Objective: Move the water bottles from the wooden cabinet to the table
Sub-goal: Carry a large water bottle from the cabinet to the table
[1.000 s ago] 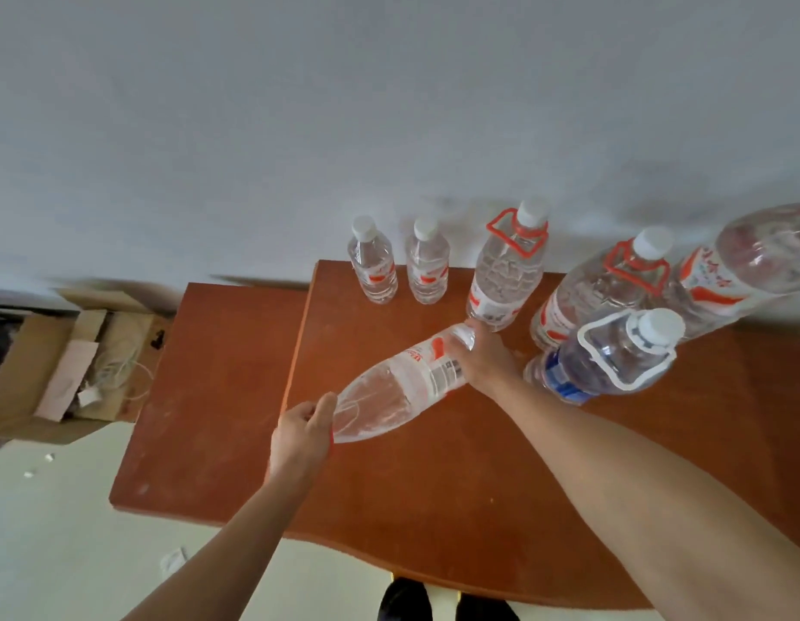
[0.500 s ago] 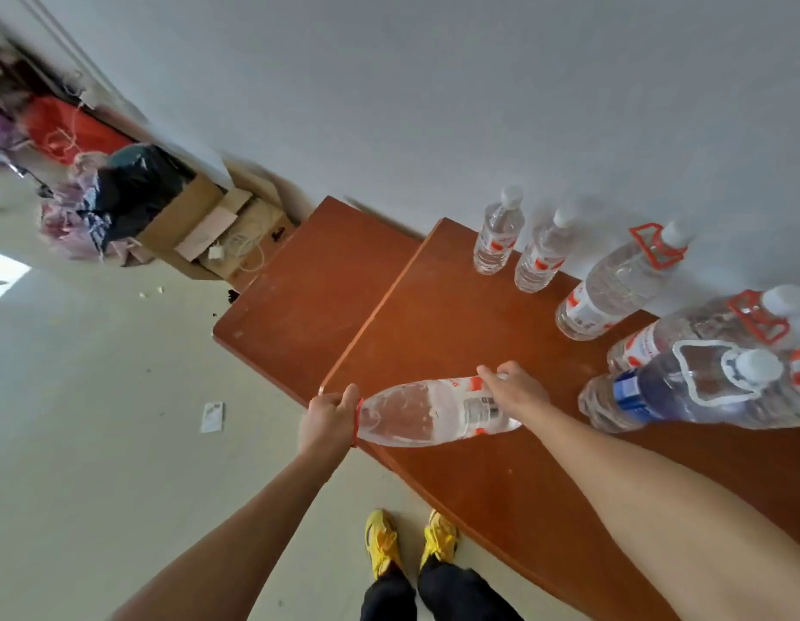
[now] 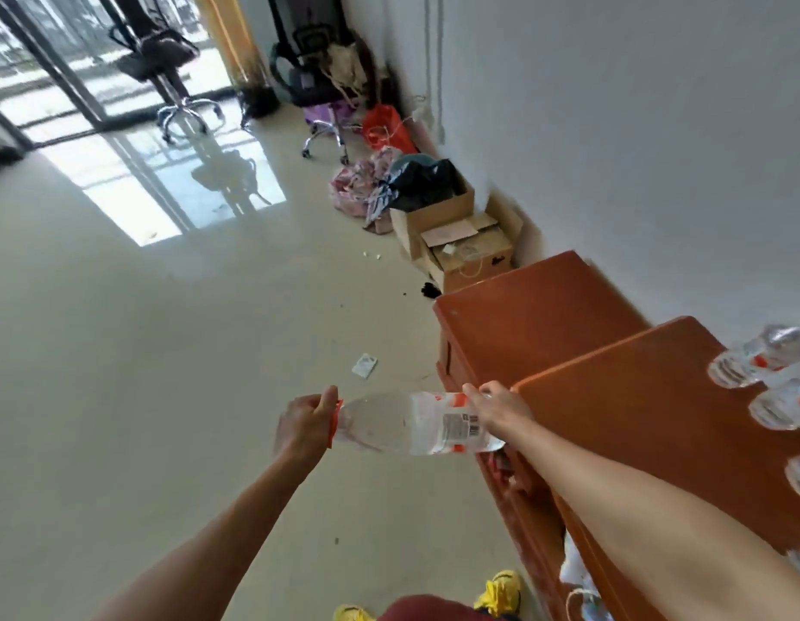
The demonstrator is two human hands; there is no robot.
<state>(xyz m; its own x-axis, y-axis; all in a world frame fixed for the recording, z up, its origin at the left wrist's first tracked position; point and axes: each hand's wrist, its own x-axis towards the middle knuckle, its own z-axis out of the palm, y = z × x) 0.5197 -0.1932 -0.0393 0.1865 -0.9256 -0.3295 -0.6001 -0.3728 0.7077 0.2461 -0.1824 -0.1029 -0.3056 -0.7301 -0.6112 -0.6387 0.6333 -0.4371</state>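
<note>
- One person holds one big water bottle with two hands. It lies flat in the air, over the floor and just beside the edge of the wooden cabinet.
- The left hand is at the cap end. Its fingers curl round the neck, by the red ring.
- The right hand is at the bottom end, next to the label. Its fingers wrap over the top of the bottle.
- The cabinet has two tops: one low and one high.
- Four more bottles stand on the high top, at the right edge of the view. They are blurry and cut off.
- Two yellow shoes show at the bottom.
- Two cardboard boxes sit by the wall, next to the low top.
- Two chairs with wheels stand far back, near the window.
- One small scrap of paper lies on the floor.
</note>
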